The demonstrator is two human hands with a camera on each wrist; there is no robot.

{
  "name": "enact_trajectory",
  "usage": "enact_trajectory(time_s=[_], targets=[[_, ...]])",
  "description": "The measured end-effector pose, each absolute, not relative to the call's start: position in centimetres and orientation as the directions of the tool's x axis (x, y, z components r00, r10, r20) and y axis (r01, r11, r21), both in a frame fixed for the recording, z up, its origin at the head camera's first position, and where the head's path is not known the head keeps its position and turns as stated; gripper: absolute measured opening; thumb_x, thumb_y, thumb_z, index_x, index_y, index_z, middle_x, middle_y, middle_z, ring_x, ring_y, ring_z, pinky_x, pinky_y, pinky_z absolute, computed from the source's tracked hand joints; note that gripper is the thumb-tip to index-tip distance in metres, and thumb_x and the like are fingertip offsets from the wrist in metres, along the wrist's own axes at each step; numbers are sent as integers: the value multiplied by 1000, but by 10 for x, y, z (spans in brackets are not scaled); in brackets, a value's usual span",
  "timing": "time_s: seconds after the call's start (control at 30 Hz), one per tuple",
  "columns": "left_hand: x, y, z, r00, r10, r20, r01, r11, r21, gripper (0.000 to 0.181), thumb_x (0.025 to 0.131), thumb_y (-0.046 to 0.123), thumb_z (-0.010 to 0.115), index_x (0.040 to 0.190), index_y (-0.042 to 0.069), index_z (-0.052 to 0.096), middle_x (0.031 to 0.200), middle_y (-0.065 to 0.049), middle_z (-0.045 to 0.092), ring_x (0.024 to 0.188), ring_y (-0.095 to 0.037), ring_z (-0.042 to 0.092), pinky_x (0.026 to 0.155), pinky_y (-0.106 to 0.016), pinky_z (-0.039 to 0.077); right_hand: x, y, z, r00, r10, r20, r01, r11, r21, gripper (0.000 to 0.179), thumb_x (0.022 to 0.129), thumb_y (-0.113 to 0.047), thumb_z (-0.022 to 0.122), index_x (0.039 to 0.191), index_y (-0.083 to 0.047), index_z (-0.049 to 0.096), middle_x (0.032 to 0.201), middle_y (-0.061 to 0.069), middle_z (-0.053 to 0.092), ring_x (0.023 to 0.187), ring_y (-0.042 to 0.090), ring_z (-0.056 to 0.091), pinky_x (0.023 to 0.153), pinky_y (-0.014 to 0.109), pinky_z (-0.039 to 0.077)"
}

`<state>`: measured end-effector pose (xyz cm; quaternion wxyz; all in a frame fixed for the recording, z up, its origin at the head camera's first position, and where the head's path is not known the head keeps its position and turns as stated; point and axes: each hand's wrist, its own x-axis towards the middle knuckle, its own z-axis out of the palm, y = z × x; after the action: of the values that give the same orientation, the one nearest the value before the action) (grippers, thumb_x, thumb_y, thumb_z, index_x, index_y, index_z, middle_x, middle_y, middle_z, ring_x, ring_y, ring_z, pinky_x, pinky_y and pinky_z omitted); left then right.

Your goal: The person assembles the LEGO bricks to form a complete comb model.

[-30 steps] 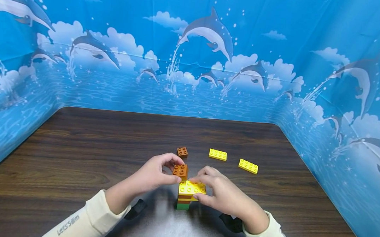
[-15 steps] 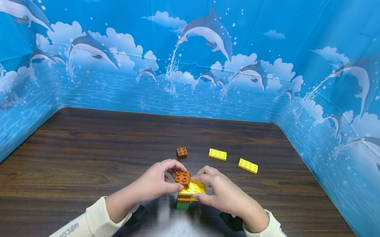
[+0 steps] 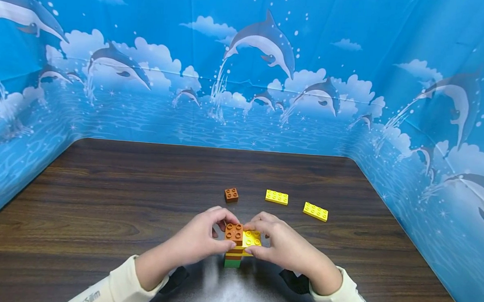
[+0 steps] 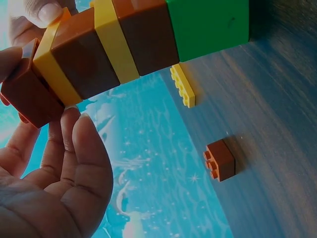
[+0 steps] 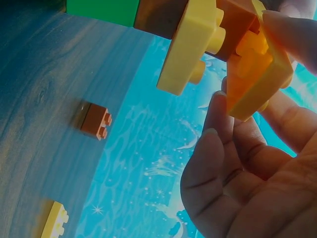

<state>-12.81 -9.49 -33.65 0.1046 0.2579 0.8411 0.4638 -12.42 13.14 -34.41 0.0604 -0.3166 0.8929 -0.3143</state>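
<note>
My left hand [image 3: 199, 234] pinches an orange-brown toy brick [image 3: 234, 232] between thumb and fingers, over the left end of the top yellow plate [image 3: 252, 238]. In the left wrist view this brick [image 4: 29, 89] sits slightly tilted against the plate. The right hand [image 3: 282, 240] grips that plate's right end, which juts out past the stack. Below, brown bricks [image 4: 84, 54] alternate with a second yellow plate [image 5: 183, 54], down to a green brick [image 3: 232, 263] at the base. The stack stands upright on the table.
Behind the hands, a loose brown brick [image 3: 231, 194] lies on the dark wooden table [image 3: 143, 173]. Two loose yellow plates [image 3: 277, 196] lie farther right. A blue dolphin-print curtain [image 3: 236, 101] closes off the back and sides.
The left hand has brought the brown brick down and slightly toward the person, onto the yellow plate's left end. The right hand has stayed in place on the plate.
</note>
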Motion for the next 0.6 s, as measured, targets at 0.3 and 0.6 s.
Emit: enact_trajectory(time_s=[0.3,0.6], targets=[[-126,-90,-334,-847,525,88,375,472,798,27,80,10,77,104,10,64,96,1,54,89,-17,51,66,-25,47,-124,131,-344,-790,-606,93,-529,598,-602,38,84,-16,76,120,-9,66,109,-3,58,87,10,51,66,22,47],[-126,-88,-330,-850,524,47,365,523,770,28,80,11,77,104,12,63,98,2,54,90,-16,51,68,-28,45,-125,131,-344,-796,-601,73,-515,609,-603,35,85,-17,75,118,-11,67,109,-5,57,88,9,52,68,23,47]])
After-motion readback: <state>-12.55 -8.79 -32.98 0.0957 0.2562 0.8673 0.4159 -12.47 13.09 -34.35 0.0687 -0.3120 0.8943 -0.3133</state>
